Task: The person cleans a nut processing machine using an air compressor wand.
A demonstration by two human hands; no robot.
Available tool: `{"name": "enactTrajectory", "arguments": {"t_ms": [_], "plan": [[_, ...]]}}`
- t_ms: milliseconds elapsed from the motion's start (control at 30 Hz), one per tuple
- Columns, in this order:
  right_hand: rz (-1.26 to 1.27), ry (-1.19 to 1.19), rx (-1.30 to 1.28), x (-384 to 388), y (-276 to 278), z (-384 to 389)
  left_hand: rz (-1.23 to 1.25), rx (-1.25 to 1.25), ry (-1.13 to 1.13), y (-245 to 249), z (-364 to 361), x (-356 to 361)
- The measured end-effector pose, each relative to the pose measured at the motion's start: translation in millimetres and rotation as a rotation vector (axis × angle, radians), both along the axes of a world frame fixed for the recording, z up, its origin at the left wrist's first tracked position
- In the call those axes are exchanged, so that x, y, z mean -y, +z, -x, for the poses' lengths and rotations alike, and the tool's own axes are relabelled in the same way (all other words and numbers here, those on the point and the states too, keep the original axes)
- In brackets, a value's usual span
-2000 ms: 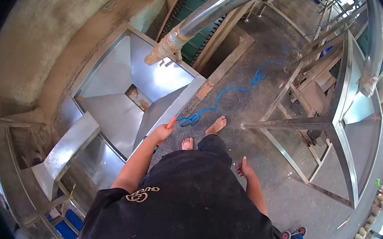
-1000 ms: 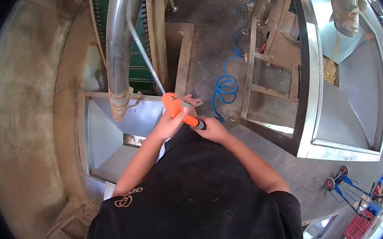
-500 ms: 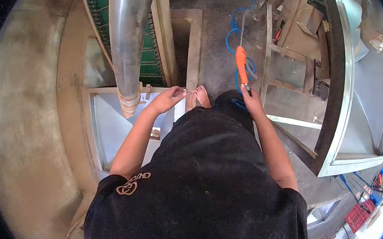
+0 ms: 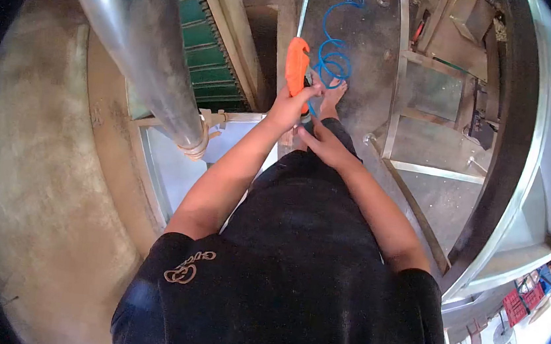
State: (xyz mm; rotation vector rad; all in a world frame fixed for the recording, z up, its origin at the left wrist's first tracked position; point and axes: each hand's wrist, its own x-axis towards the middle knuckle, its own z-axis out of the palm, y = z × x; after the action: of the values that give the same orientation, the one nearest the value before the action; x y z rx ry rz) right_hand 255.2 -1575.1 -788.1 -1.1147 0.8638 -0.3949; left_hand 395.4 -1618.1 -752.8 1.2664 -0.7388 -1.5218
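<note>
An orange air blow gun (image 4: 296,66) with a long thin metal nozzle points away from me, in front of my body. My left hand (image 4: 288,110) is closed around its orange body. Just below and to the right, my right hand (image 4: 326,145) has its fingers closed at the gun's dark lower end; part of that grip is hidden. A blue coiled air hose (image 4: 332,61) hangs beside the gun and trails over the floor ahead.
At left, a large metal pipe (image 4: 141,46) with a wrapped end slants down near a white-lined metal bin (image 4: 170,168). A green ribbed belt (image 4: 210,63) lies beyond. Metal framework (image 4: 395,104) stands at right. A bare foot (image 4: 334,97) is on the floor.
My left hand has moved forward and right and taken hold of the blow gun. My right hand has brought the gun leftward, and the view has shifted.
</note>
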Motion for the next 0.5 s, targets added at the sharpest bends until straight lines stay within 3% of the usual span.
{"name": "enactTrajectory", "arguments": {"t_ms": [33, 100, 167, 200, 233, 300, 400, 467, 500], "plan": [[0.321, -0.076, -0.091, 9, 8, 4, 0.12, -0.014, -0.042, -5, 3, 15], [0.319, -0.072, -0.061, 26, 6, 40, -0.042, -0.003, -0.022, -21, 10, 43], [0.35, -0.19, -0.346, 32, -26, 76, -0.279, 0.424, -0.24, -45, 15, 78], [0.115, -0.267, -0.395, 36, -26, 92, -0.303, 0.735, -0.42, -79, 12, 84], [-0.118, -0.338, -0.439, 38, -24, 107, -0.32, 0.736, -0.418, -90, 11, 90], [-0.267, -0.225, -0.636, 37, -20, 141, -0.683, 0.959, -0.842, -106, 10, 107], [-0.203, -0.224, -0.642, 12, -13, 179, -0.727, 1.1, -1.021, -144, 0, 120], [-0.486, -0.435, -0.446, 3, 2, 187, -0.783, 1.165, -0.944, -129, 0, 137], [-0.473, -0.434, -0.45, 12, 7, 193, -0.849, 1.229, -0.863, -119, 2, 149]]}}
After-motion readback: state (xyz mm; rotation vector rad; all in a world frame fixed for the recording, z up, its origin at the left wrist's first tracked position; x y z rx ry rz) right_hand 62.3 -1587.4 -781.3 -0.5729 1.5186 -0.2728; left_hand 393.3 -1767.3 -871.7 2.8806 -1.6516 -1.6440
